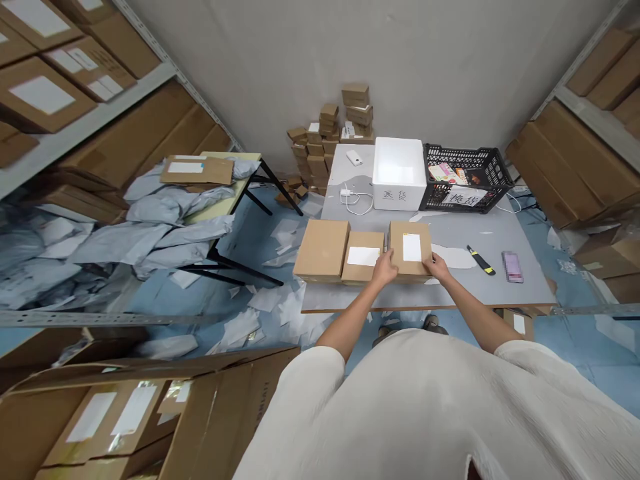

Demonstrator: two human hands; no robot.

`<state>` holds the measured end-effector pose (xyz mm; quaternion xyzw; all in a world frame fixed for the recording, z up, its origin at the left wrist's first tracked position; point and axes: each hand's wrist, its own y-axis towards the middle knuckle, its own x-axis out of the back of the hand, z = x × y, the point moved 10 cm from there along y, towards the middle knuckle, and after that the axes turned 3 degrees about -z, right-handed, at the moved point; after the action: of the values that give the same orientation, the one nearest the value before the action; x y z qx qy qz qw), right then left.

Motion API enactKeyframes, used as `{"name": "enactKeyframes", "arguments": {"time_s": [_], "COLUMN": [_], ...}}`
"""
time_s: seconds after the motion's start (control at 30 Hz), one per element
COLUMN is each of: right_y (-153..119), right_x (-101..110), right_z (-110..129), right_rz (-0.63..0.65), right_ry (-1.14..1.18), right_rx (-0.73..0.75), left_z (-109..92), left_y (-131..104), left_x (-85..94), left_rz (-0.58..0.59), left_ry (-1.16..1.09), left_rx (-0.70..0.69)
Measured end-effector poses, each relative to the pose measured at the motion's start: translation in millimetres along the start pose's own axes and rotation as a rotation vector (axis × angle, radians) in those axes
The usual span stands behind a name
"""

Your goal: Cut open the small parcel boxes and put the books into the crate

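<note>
A cardboard box [411, 239] with a white label stands on the grey table, the rightmost of three in a row. My left hand [385, 268] grips its left side near the front corner. On its right side, my right hand [437, 266] has its fingers closed against the cardboard. Just left is a smaller labelled cardboard box [363, 257], close to my left hand. At the row's left end sits a larger plain cardboard box [321, 249]. To the right of my right hand lie a black and yellow utility knife [481, 260] and a phone [513, 267].
Behind the boxes stand a white foam bin [399, 175] and a black plastic crate [467, 179] holding small packages. A white cable [359, 203] lies left of them. Grey parcels [165, 227] cover a side table at left. Loose papers litter the blue floor [260, 253].
</note>
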<state>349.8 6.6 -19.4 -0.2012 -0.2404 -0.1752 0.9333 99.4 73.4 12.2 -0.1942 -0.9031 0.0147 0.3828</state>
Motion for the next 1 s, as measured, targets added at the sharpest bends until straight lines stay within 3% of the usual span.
{"name": "enactKeyframes", "arguments": {"time_s": [0.13,0.37,0.57,0.8,1.0], "right_y": [5,13,25,51,101], "right_x": [33,107,156,170,171], "right_z": [-15,-61,-100,-119,-81], "right_rz": [-0.057,-0.130,-0.058,0.100,0.084], "right_ry": [0.028,0.023,0.050,0.028,-0.188], "right_rx": [-0.003,-0.030,0.006,0.096,0.309], "left_z": [-25,-80,-125,-141,-169], "left_y": [3,12,22,7,-23], "left_x": [-25.6,-93.4,-143.0,-158.3,-159.3], "left_rz": [0.043,0.121,0.075,0.001,-0.045], "left_ry": [0.040,0.083,0.134,0.240,0.381], "left_rx": [-0.045,-0.039,0.017,0.094,0.042]}}
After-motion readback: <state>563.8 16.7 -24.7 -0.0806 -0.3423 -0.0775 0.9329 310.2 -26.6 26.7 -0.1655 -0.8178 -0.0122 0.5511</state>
